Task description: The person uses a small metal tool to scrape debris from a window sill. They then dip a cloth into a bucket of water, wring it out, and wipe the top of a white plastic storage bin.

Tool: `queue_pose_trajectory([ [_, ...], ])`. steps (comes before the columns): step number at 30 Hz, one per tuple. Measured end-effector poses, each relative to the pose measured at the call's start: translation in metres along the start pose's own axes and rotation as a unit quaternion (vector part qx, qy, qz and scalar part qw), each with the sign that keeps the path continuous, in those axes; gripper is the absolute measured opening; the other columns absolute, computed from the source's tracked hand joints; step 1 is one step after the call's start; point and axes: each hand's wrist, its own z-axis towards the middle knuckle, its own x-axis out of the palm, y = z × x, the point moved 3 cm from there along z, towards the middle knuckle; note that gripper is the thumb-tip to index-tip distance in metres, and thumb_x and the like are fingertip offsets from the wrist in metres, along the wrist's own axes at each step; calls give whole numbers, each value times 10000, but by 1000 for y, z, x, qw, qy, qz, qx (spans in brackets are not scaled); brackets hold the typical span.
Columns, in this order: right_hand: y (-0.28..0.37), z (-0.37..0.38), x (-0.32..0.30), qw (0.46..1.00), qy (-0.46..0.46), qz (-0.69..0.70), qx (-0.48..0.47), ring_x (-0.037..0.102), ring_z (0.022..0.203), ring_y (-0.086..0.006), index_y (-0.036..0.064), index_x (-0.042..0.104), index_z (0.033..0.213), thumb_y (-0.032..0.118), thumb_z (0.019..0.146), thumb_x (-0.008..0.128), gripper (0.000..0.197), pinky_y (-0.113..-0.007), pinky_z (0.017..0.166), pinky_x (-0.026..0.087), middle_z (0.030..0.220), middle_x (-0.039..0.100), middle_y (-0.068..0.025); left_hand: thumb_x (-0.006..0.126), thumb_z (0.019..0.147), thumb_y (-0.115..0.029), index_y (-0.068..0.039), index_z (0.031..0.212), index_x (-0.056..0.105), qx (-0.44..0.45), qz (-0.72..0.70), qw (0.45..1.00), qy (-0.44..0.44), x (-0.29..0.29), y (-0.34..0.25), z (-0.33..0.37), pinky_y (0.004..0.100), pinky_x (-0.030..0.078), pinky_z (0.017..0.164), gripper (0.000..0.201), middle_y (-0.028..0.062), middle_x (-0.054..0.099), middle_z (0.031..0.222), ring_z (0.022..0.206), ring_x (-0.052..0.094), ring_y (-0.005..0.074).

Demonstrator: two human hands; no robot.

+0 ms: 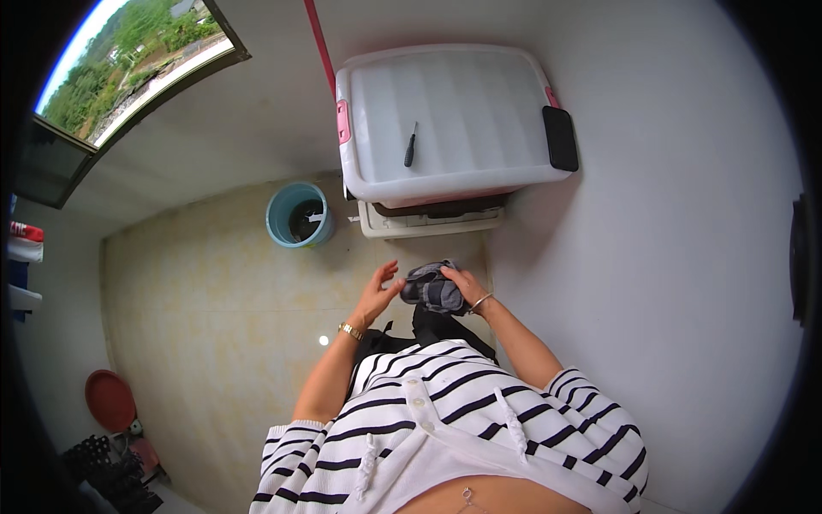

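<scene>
My right hand point(467, 286) is closed on the right side of a grey-and-black bundled fabric thing point(437, 289), its thumb lying on top. A rounded dark part shows at the bundle's left end; its exact kind I cannot make out. My left hand point(377, 294) is just left of it with fingers apart, the thumb close to that dark end. Whether the thumb touches it, I cannot tell. Beyond both hands, a small dark-handled screwdriver point(410, 147) lies on the lid of a white storage box point(479, 111). At the lid's right edge rests a black phone point(560, 139).
The white box stands on a lower pale container point(428, 224) against the wall. A blue bucket point(276, 218) with dark contents sits on the tiled floor to its left. A red pole point(320, 47) leans behind. A red round basin point(110, 401) is at far left, below a window point(128, 68).
</scene>
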Motion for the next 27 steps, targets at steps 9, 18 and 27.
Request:
queue_pose_trajectory([
  [9,-45,32,108,993,55,-102,-36,632,1001,-228,6,586,1218,292,956,529,392,-306,921,472,1106,653,-116,663,895,-320,-52,1068,635,-125,-93,988,-12,-62,39,-94,217,365,557,320,-39,622,842,638,475,50],
  [18,-116,7,182,956,46,-276,-86,585,1032,-183,53,555,1275,237,976,517,353,-294,948,436,1137,634,-94,674,865,-187,-28,1021,646,-22,-233,970,-68,-111,73,-181,225,480,670,224,-19,646,859,753,581,70],
  [27,-103,-8,202,983,-74,165,33,591,1056,-180,-28,542,1243,407,979,500,511,-295,922,464,1167,624,-107,722,837,-217,-21,1302,470,-5,-215,974,-76,-105,78,-202,310,436,978,564,78,598,1203,1088,564,165],
])
